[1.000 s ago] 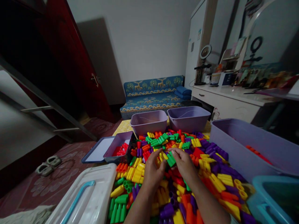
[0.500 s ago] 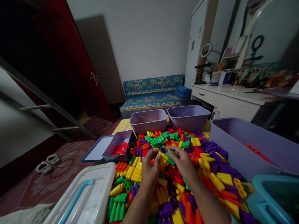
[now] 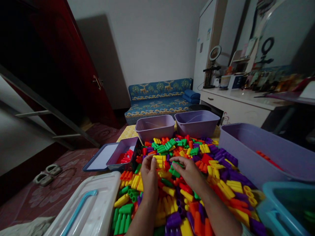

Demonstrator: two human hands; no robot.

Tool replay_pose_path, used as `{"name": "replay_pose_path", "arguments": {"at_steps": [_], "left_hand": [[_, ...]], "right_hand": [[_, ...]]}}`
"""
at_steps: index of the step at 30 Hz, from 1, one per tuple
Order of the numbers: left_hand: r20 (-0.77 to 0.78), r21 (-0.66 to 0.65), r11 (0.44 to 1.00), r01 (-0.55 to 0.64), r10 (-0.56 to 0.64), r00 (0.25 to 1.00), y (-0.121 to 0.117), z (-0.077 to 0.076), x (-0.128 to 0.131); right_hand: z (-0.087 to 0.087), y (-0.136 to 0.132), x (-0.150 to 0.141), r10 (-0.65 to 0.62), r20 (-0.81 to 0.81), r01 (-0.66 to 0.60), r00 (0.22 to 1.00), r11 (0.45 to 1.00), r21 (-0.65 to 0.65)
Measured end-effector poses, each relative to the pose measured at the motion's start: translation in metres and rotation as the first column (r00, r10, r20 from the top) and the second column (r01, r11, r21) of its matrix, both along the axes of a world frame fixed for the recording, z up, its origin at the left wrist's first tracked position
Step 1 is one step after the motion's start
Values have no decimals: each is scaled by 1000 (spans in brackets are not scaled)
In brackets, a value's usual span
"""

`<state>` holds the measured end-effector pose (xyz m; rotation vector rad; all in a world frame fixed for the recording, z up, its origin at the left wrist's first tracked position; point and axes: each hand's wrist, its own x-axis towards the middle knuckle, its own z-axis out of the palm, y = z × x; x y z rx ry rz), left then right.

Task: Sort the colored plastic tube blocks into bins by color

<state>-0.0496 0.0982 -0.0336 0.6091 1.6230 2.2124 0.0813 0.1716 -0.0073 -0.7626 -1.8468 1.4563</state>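
My left hand is closed at the middle of a heap of plastic toy building blocks, its thumb and fingers pinching a yellow block made of joined tubes. To its right, my right hand pinches a green block between thumb and fingers. A gap separates the two hands. Loose blocks in red, orange, yellow, green and purple lie all around and under both hands. Purple tube blocks lie nearer to me, between my forearms.
Lilac bins stand behind the heap, and a larger lilac bin stands at right. A turquoise basket is at the near right. At left are a small box holding red pieces and a white lid with a blue handle.
My hands have moved apart from nearly touching. The left went slightly left with the yellow block, while the right stayed close to its place with the green block. The view shifted slightly.
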Motion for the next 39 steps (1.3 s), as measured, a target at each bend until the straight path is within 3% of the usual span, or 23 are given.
{"name": "replay_pose_path", "arguments": {"at_steps": [3, 6, 9, 11, 17, 21, 24, 26, 30, 33, 36, 39], "left_hand": [[-61, -21, 999, -44, 42, 997, -1, 0, -1], [-119, -85, 995, -45, 35, 992, -2, 1, -1], [-162, -115, 992, -44, 25, 987, -2, 2, -2], [-179, -115, 992, -44, 23, 984, -2, 1, -2], [-267, -145, 988, -51, 11, 964, -3, 1, -2], [-447, -175, 981, -85, -2, 895, -5, 3, 1], [-610, -213, 974, -77, -71, 789, -7, 9, 7], [-685, -302, 953, 2, -219, 695, -8, 13, 12], [-712, -542, 836, 89, -512, 481, -12, 19, 21], [-721, -589, 805, 70, -563, 405, -14, 18, 23], [-733, -568, 819, 79, -547, 403, -12, 16, 22], [-699, -500, 860, 100, -469, 540, -8, 15, 20]], "right_hand": [[-3, 10, 3, -114, 41, 104, 993, 975, 194], [-8, 34, 16, -311, 97, 224, 945, 835, 502], [-15, 57, 31, -441, 200, 198, 875, 702, 684], [-20, 65, 38, -484, 293, 138, 825, 674, 726], [-29, 64, 42, -468, 485, -2, 738, 719, 695], [-26, 57, 41, -446, 546, -55, 710, 737, 674], [-23, 54, 40, -432, 561, -62, 706, 751, 657], [-19, 53, 38, -422, 558, -52, 714, 764, 644], [-10, 48, 35, -425, 503, 53, 752, 801, 597], [-3, 42, 32, -337, 455, 92, 824, 873, 480], [-2, 39, 29, -196, 371, 52, 908, 930, 364], [-3, 34, 25, -80, 284, -5, 955, 957, 289]]}}
